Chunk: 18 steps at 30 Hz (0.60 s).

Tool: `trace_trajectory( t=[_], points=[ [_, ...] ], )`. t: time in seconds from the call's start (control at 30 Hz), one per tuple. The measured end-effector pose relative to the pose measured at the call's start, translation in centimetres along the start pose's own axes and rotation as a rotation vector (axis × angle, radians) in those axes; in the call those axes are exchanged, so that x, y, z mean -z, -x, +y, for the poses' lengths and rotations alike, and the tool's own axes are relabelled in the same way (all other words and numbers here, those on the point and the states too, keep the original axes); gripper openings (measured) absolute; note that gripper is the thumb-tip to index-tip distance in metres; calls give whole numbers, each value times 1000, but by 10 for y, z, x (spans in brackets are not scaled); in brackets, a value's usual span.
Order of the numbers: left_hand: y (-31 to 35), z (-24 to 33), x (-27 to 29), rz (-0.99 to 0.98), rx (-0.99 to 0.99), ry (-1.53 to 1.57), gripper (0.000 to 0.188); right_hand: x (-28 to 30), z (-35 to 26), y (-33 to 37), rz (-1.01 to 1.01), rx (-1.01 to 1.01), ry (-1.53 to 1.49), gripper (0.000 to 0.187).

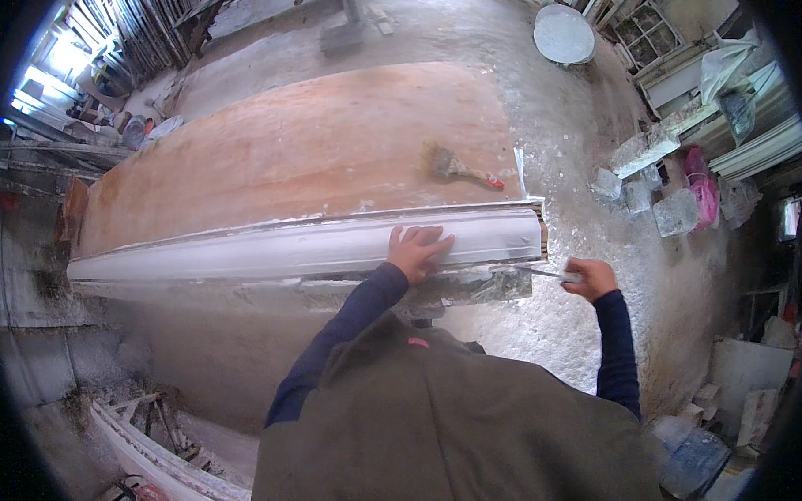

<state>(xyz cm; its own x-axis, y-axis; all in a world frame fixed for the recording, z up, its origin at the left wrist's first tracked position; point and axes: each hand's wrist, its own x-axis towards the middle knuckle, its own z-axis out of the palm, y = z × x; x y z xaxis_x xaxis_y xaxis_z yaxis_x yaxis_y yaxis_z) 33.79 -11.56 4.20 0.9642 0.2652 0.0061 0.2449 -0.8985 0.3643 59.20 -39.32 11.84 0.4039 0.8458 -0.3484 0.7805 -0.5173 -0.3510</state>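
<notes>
White, long, ridged moulding (313, 244), one piece, lies along the near edge of one broad, orange-brown worktop panel (299, 141). Behind its right end rests one pale-bristled brush (459, 167) with a red-tipped handle. Two hands are at work. The left hand (413, 253) lies on top of the moulding, fingers slightly spread, its forearm slanting up from the lower left. The right hand (592, 279), fingers curled, grips one thin, dark-bladed knife (546, 272), pointing left beside the moulding's near right corner; contact is unclear. Its forearm rises steeply.
</notes>
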Motion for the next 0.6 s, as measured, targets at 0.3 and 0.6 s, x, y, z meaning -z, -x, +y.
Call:
trace_trajectory(
  t=[0.3, 0.6],
  points=[
    [4, -2, 3, 36, -8, 42, 68, 2, -30, 4, 1, 63, -102, 25],
    [6, -9, -5, 89, -22, 73, 67, -37, -51, -22, 127, 184, -112, 32]
  ],
)
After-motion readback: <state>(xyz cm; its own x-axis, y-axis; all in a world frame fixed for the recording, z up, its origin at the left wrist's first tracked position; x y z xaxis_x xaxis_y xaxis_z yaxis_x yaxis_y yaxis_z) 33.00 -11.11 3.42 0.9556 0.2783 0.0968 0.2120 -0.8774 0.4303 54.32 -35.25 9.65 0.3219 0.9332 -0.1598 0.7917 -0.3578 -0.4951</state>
